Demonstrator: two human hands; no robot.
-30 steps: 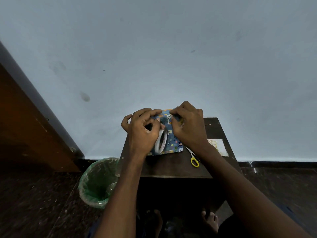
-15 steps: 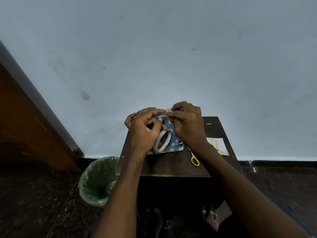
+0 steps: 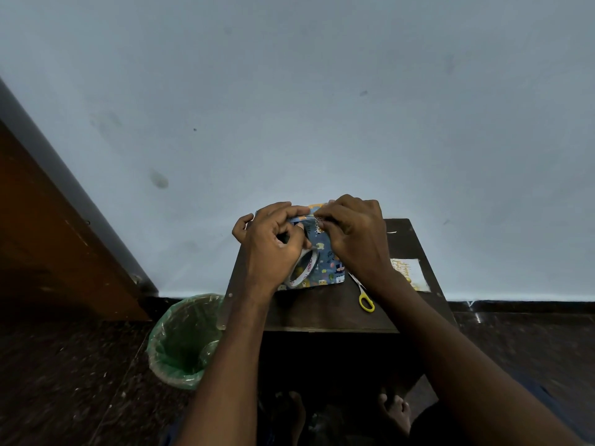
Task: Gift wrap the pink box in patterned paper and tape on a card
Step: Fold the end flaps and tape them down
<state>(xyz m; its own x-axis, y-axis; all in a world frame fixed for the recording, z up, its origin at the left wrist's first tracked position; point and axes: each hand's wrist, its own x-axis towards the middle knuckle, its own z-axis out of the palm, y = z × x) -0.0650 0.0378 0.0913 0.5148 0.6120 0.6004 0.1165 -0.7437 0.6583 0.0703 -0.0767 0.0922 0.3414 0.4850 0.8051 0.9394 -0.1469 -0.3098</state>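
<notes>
The box wrapped in blue patterned paper [image 3: 326, 267] lies on a small dark table [image 3: 325, 312]. My left hand [image 3: 272, 246] grips a white tape roll [image 3: 304, 272] that rests on the wrapped box. My right hand [image 3: 352, 235] presses its fingertips on the box's far top edge, next to the left hand's fingers. Any strip of tape between the hands is too small to see. A white card with yellow writing [image 3: 407, 273] lies at the table's right side. No pink of the box shows.
Yellow-handled scissors [image 3: 363, 296] lie on the table just right of the box, under my right wrist. A bin with a green liner [image 3: 185, 341] stands on the floor to the table's left. A wall rises right behind the table; a wooden door is far left.
Both hands have shifted slightly toward the box's far edge. The tape roll has tilted and swung under my left hand. The box stays in place.
</notes>
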